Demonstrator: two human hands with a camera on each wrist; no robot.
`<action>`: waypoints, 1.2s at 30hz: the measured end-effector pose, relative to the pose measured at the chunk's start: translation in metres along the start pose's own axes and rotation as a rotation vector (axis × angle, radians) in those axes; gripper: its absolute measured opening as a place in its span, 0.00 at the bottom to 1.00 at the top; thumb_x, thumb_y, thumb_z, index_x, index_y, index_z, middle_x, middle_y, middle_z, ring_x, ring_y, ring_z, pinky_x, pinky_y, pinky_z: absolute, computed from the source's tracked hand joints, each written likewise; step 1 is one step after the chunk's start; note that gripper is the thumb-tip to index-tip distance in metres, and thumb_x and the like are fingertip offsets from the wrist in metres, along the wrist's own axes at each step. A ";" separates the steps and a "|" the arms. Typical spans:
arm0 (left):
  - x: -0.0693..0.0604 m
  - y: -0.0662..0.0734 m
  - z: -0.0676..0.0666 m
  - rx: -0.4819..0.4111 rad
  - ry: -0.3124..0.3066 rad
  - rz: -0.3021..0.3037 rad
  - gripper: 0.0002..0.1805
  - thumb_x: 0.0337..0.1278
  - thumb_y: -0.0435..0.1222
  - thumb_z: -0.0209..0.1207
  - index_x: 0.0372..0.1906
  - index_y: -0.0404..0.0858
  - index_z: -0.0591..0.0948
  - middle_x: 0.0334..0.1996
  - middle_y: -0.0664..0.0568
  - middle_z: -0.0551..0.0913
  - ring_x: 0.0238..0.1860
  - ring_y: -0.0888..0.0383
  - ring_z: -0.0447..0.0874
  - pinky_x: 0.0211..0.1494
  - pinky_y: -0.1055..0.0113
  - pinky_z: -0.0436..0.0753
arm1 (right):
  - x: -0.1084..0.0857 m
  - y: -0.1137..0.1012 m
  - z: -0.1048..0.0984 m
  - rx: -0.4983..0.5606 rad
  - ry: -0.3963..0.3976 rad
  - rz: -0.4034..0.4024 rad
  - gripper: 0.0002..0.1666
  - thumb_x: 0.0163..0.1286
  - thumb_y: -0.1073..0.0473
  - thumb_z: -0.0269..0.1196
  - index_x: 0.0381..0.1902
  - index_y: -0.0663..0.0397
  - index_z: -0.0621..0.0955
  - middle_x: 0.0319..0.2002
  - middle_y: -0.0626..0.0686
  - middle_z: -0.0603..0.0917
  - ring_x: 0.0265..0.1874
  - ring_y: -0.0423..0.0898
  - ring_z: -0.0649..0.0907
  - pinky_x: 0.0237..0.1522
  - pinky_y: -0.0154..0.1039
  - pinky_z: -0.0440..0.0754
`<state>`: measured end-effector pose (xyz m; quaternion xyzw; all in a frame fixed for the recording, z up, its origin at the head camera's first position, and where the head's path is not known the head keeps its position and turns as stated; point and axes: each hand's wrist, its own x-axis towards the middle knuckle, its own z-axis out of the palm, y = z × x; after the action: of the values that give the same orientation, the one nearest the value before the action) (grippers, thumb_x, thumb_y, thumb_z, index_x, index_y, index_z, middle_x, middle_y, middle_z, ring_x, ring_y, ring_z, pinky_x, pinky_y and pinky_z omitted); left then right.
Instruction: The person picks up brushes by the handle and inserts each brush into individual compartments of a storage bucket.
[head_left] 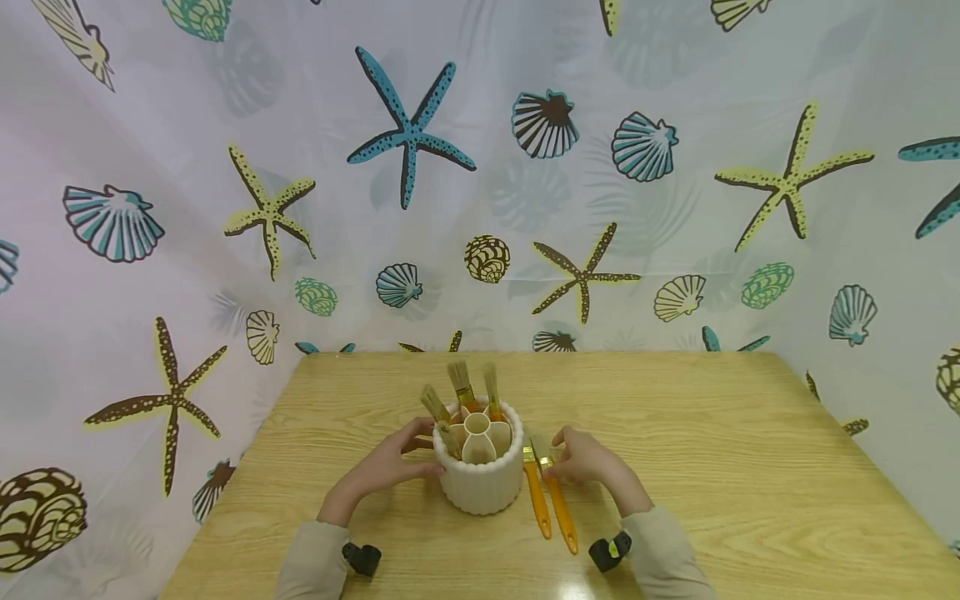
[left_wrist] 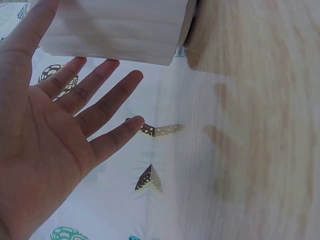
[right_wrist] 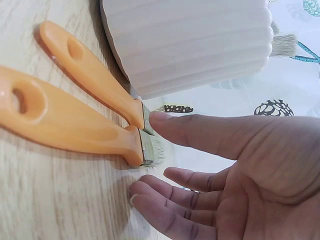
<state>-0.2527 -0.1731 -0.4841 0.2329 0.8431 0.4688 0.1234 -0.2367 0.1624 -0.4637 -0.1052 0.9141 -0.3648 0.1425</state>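
Observation:
A white ribbed round holder [head_left: 480,490] with inner compartments stands on the table, several paintbrushes [head_left: 461,382] upright in it with bristles up. My left hand [head_left: 390,462] is at its left side, thumb in front and fingers reaching behind. In the left wrist view, that hand's fingers [left_wrist: 107,102] are spread, nearly straight. Two orange-handled paintbrushes lie right of the holder: a left one [head_left: 537,500] and a right one [head_left: 561,517]. My right hand [head_left: 588,458] is beside the right brush's bristle end. Its thumb [right_wrist: 200,132] is apart from its loosely bent fingers, with nothing gripped between them.
The wooden table [head_left: 712,467] extends on both sides of the holder. A white curtain [head_left: 480,208] printed with starfish and shells hangs behind the table and along its sides. Black wrist cameras sit on both wrists.

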 end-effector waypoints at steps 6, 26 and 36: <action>0.000 -0.002 0.000 -0.011 -0.005 0.014 0.38 0.47 0.51 0.66 0.64 0.49 0.63 0.62 0.50 0.67 0.61 0.45 0.70 0.55 0.52 0.77 | 0.000 -0.001 0.006 0.011 0.017 0.019 0.29 0.55 0.62 0.69 0.50 0.70 0.70 0.22 0.52 0.77 0.17 0.43 0.73 0.19 0.34 0.72; 0.000 -0.004 -0.001 -0.009 -0.005 0.012 0.39 0.46 0.52 0.66 0.64 0.50 0.63 0.62 0.50 0.66 0.61 0.45 0.69 0.56 0.50 0.75 | 0.006 -0.001 0.015 0.029 0.064 0.066 0.28 0.53 0.64 0.70 0.49 0.72 0.73 0.18 0.50 0.72 0.16 0.41 0.71 0.20 0.32 0.72; -0.001 -0.004 -0.002 -0.003 -0.004 0.009 0.40 0.47 0.51 0.66 0.65 0.49 0.62 0.63 0.49 0.66 0.61 0.45 0.69 0.57 0.49 0.74 | 0.006 -0.002 0.016 0.022 0.081 0.088 0.24 0.50 0.65 0.72 0.43 0.71 0.76 0.23 0.53 0.80 0.19 0.42 0.78 0.23 0.36 0.80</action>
<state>-0.2536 -0.1763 -0.4864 0.2374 0.8410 0.4703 0.1234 -0.2364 0.1493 -0.4746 -0.0487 0.9187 -0.3724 0.1224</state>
